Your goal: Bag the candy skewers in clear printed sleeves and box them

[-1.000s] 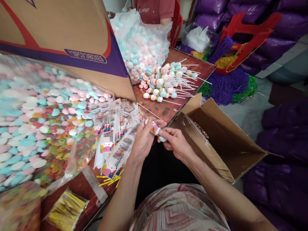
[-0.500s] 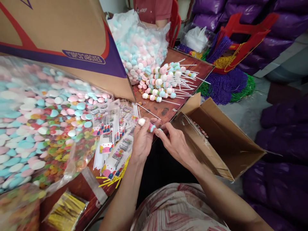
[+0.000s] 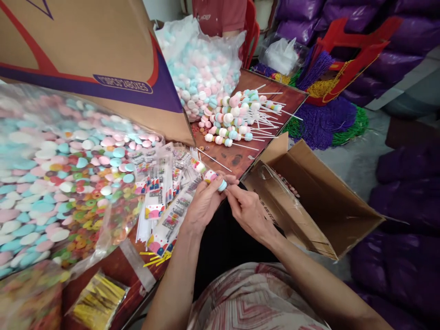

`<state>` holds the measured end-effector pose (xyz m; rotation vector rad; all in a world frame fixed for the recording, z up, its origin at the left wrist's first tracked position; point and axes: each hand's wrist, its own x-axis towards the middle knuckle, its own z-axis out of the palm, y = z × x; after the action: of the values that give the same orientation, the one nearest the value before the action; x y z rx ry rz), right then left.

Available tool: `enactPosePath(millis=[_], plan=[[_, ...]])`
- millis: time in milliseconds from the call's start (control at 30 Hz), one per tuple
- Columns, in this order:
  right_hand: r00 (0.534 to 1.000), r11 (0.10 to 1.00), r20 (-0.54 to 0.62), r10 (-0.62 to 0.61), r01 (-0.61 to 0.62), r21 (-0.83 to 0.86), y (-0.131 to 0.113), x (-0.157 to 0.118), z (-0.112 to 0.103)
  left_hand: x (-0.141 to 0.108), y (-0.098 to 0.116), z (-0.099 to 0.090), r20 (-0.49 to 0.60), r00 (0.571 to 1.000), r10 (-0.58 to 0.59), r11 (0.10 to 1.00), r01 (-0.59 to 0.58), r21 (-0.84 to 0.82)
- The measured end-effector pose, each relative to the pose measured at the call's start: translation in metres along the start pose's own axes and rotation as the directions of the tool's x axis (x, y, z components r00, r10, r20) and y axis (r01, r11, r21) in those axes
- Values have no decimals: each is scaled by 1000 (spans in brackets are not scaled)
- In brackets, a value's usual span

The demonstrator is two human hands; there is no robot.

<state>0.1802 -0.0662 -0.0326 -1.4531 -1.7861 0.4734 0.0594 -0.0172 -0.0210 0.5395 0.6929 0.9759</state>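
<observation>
My left hand [image 3: 203, 203] grips a candy skewer [image 3: 210, 176] of pink, white and blue discs at the table's near edge. My right hand [image 3: 248, 210] pinches the skewer's lower end, fingertips touching the left hand. Printed clear sleeves [image 3: 164, 192] lie fanned on the table just left of my hands. A pile of finished skewers [image 3: 237, 117] with white sticks lies further back on the brown table [image 3: 247, 156].
A large clear bag of pastel and ring candies [image 3: 58, 174] fills the left. A big cardboard box [image 3: 103, 59] stands behind it. An open carton [image 3: 309, 197] sits right of my hands. A second candy bag [image 3: 202, 64] and another person's torso [image 3: 220, 16] are at the back. Gold twist ties [image 3: 96, 302] lie near left.
The skewer has turned in my hands and its top now points left over the sleeves. My right hand shifted from the skewer's side to its lower tip.
</observation>
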Motion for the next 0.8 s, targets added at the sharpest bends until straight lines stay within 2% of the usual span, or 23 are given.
enactPosePath(millis=[67,167,233,367,500,700,800], plan=[[1000,999,18,16,-17,49,3,-2,-5,0,7,-4,-24,1000,-18,1000,18,5],[998,997,60,18,-22,69,4,-7,-9,6,12,-8,-160,982,96,995,-100,-19],[996,999,87,13,-16,41,4,-8,-8,9,10,-7,-214,964,159,985,-169,-28],[994,974,52,-97,105,-201,5,-7,-5,11,3,-4,-233,957,175,982,-186,-25],[967,859,11,-255,232,-456,10,-5,-7,8,2,-4,-271,954,129,989,-143,-31],[955,815,-6,-296,249,-524,9,-6,-5,9,-4,1,-253,959,132,987,-151,-55],[976,873,2,-216,194,-447,4,-4,-2,9,-8,2,-224,958,177,976,-200,-83]])
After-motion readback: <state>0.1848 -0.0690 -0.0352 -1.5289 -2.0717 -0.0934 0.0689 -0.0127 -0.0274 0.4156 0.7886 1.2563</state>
